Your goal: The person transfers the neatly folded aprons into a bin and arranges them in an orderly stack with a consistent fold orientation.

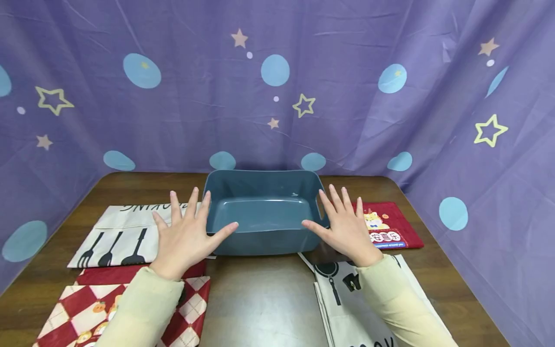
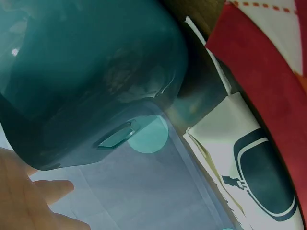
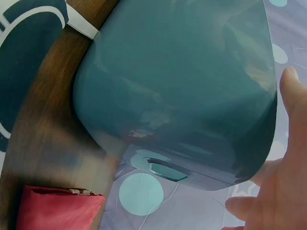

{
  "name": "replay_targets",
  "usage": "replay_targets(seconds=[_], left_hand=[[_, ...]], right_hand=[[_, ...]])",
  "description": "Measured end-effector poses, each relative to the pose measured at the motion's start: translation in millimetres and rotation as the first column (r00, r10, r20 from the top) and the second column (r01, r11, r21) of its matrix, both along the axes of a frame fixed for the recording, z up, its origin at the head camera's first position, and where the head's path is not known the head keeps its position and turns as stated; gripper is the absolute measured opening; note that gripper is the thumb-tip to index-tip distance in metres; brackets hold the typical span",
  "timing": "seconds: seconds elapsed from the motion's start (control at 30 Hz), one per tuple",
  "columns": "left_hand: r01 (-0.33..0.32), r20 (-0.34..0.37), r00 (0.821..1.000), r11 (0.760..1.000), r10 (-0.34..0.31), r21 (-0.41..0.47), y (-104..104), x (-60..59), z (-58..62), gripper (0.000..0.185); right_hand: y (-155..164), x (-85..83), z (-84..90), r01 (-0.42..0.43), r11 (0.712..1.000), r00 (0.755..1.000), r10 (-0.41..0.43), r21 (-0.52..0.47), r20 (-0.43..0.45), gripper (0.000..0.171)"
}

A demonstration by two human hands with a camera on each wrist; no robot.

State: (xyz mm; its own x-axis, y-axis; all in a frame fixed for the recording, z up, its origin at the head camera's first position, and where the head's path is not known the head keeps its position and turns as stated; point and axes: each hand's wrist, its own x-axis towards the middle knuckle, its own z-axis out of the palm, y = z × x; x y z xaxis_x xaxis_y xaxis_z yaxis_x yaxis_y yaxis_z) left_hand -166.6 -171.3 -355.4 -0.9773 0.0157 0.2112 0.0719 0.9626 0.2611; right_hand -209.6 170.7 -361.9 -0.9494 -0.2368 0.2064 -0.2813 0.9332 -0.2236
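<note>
And here's the blue-green bin (image 1: 264, 242), upright towards the far side of the wooden table (image 1: 260, 299), its glossy floor in plain sight. Call the bin the clock's centre, curtain at twelve. The left hand (image 1: 187, 237) is at eight, fingers fanned wide, gripping nothing; the right hand (image 1: 349, 231) mirrors it at four, thumb stretched inward, equally unclenched. Both are right by the bin's sides; contact I can't call. The wrist views give us a handle slot (image 3: 168, 170) in its end wall.

Wider now! White cloth with utensil prints (image 1: 113, 230) at nine, partly behind the left hand. Red-and-white checked cloth (image 1: 82, 313) at eight, under the pale sleeve. Red cartoon cloth (image 1: 401, 221) at three, white cloth with a pan print (image 1: 347, 313) at five. And across twelve, the purple curtain (image 1: 347, 38), all stars and blue spots.
</note>
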Motion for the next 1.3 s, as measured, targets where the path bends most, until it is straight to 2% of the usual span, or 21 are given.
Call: replay_targets(seconds=[0.23, 0.37, 0.73, 1.3], left_hand=[[0.006, -0.003, 1.000, 1.000, -0.006, -0.004, 2, 0.5, 2.7, 0.110], [0.011, -0.005, 1.000, 1.000, -0.011, -0.013, 4, 1.6, 3.6, 0.110], [0.050, -0.010, 0.999, 0.998, -0.051, -0.035, 13, 7.2, -3.6, 0.110], [0.084, -0.014, 0.996, 0.996, -0.084, -0.034, 29, 14.2, 5.1, 0.110]], right_hand=[[2, -0.5, 1.6, -0.005, 1.000, 1.000, 0.006, 0.023, -0.011, 0.095], [4, -0.4, 4.2, -0.010, 1.000, 1.000, 0.010, 0.005, -0.027, 0.096], [18, 6.0, 6.4, -0.002, 0.999, 0.999, 0.000, -0.039, -0.037, 0.096], [41, 19.4, 1.9, -0.011, 1.000, 0.997, 0.010, -0.013, -0.070, 0.094]])
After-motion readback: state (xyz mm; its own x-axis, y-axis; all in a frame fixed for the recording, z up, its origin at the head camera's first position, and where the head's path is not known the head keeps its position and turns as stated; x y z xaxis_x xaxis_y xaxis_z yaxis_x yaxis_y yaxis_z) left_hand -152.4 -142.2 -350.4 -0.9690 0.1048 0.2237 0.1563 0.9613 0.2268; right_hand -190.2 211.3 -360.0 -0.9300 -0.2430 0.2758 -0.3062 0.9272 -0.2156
